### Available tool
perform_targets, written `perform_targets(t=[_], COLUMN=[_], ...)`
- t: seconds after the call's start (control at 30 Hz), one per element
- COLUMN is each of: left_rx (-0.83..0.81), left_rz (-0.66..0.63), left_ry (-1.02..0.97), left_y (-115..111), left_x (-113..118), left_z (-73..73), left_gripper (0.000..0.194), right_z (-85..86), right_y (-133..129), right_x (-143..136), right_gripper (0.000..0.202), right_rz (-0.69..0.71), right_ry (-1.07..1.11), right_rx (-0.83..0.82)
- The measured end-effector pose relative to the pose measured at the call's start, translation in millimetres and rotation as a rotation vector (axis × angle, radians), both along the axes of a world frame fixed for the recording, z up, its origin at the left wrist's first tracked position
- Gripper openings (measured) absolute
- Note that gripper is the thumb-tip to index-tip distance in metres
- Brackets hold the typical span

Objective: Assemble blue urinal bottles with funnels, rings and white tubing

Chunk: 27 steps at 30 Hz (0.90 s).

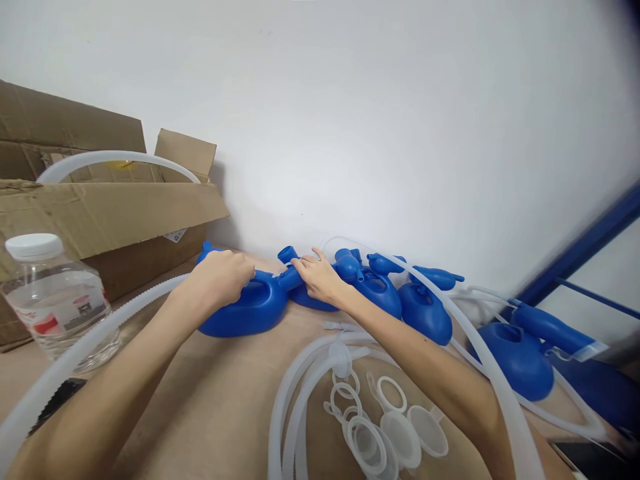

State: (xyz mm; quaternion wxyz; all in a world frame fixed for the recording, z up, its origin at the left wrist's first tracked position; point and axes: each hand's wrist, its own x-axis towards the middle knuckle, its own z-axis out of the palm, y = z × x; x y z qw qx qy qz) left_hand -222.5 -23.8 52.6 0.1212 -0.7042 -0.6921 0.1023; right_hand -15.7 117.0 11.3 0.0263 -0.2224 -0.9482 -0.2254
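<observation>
A blue plastic urinal bottle (245, 319) lies on its side on the table in front of me. My left hand (223, 277) is closed around its handle at the upper side. My right hand (317, 275) has its fingers curled at the bottle's neck (290, 278), close to an open blue mouthpiece (287, 253). The palm side of the right hand is hidden. Behind that hand another blue bottle (313, 298) shows in part. Below it lie coiled white tubes (283, 400) and several translucent plastic lids with rings (400, 437).
Several more blue bottles (425, 317) with funnel-shaped pieces (435, 277) stand along the wall at right. At left are an opened cardboard box (125, 213) and a clear water bottle (65, 313). A long white hose (135, 297) runs past my left arm. Phone-like dark objects lie near both lower corners.
</observation>
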Motion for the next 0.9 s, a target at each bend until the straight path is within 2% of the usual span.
perform_targets(t=[0.23, 0.33, 0.4, 0.5, 0.6, 0.67, 0.73, 0.83, 0.9], left_rx=[-0.025, -0.015, -0.017, -0.023, -0.024, -0.028, -0.031, -0.021, -0.014], left_rz=[-0.019, -0.009, -0.007, -0.008, -0.003, 0.001, -0.004, -0.024, -0.029], left_ry=[0.006, 0.000, -0.010, -0.025, -0.035, -0.044, -0.050, -0.060, -0.063], left_y=[-2, -2, -3, -3, -3, -2, -2, 0, 1], left_x=[2, 3, 3, 3, 3, 3, 1, -1, -2], left_z=[3.3, 3.3, 3.2, 3.6, 3.8, 3.4, 2.4, 0.5, -0.8], left_gripper=[0.053, 0.052, 0.049, 0.048, 0.052, 0.056, 0.060, 0.059, 0.056], right_z=[26.8, 44.9, 62.7, 91.6, 109.2, 109.9, 102.0, 79.3, 61.1], right_y=[5, 2, -2, -11, -25, -34, -42, -49, -53], right_x=[1, 9, 20, 47, 80, 104, 129, 162, 177], right_gripper=[0.058, 0.051, 0.048, 0.051, 0.053, 0.058, 0.070, 0.089, 0.092], right_rz=[0.139, 0.057, -0.051, -0.213, -0.275, -0.320, -0.396, -0.475, -0.469], right_ry=[-0.180, -0.129, -0.070, -0.022, -0.008, -0.032, -0.093, -0.144, -0.106], right_rx=[0.096, 0.107, 0.094, 0.002, -0.065, -0.081, -0.055, 0.005, -0.041])
